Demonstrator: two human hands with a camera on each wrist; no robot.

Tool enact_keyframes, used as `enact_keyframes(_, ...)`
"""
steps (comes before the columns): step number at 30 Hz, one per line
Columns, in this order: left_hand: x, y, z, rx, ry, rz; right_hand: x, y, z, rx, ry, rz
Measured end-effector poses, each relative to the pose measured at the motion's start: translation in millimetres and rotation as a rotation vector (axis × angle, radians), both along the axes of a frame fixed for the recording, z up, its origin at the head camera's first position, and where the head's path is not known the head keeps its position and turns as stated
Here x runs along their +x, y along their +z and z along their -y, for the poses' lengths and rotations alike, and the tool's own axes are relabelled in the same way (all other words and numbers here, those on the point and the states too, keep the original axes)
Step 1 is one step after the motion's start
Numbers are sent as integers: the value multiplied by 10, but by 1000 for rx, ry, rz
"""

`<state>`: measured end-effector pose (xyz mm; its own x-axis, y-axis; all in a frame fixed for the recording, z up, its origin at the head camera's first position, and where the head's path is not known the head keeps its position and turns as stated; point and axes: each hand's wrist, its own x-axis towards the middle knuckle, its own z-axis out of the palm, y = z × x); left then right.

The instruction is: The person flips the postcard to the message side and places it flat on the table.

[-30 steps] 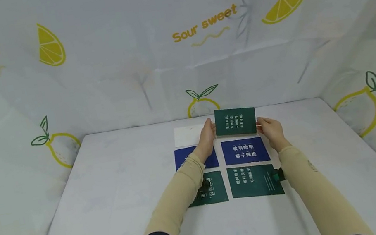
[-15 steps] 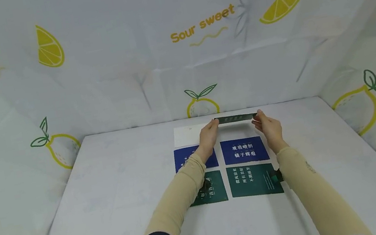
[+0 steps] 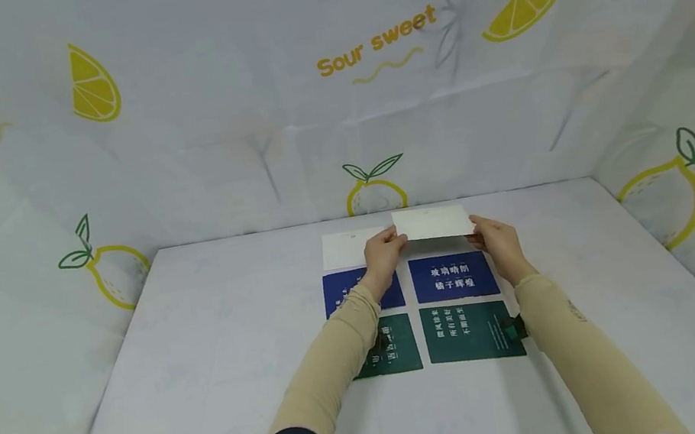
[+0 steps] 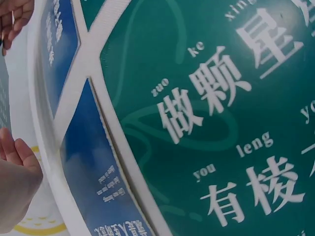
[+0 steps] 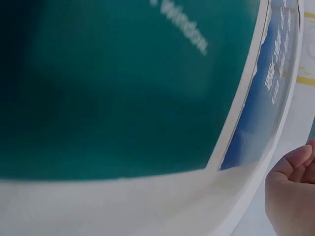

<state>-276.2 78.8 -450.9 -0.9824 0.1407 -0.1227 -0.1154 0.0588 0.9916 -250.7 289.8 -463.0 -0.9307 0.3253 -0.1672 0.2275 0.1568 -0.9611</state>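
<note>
A postcard is held up at the back of the table, its plain white side facing the head camera and its far edge raised. My left hand pinches its left edge, while my right hand grips the right edge between thumb and fingers. Just in front of it lies a blue card with white characters. To the left, a white card lies flat, partly behind my left hand. The left wrist view shows my left hand at its left border; the right wrist view catches my right hand.
Another blue card lies partly under the left forearm. Two green cards, one on the left and one on the right, form the nearest row. The white table meets a lemon-print curtain at the back.
The held postcard has turned over between my hands: its green printed side faced me, then it was nearly edge-on, and now the white side shows. The other cards lie where they were.
</note>
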Motion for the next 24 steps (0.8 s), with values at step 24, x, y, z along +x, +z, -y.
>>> enact_keyframes(24,-17,-205,-265,-945,-20,-372,-57,-119,-10,574,68,52)
